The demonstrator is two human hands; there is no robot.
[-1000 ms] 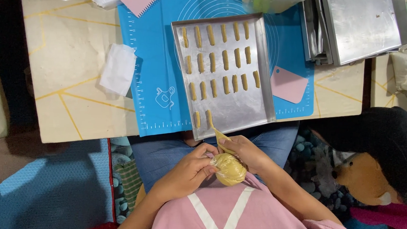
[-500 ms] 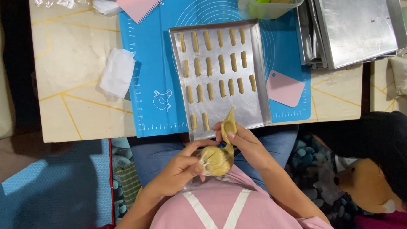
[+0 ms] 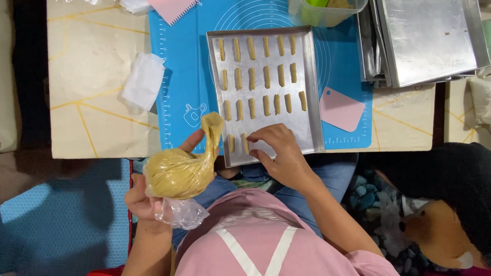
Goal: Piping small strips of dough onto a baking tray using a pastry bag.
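The left hand [image 3: 143,202] grips the dough-filled piping bag [image 3: 180,171] aside, nozzle up (so nothing drips), while the open right hand [image 3: 280,153] fingers a piped strip on the baking tray [image 3: 309,102].

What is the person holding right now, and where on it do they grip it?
The left hand holds a dough-filled piping bag, gripped from below at its bulging lower end. The right hand holds nothing; its fingertips rest on the baking tray.
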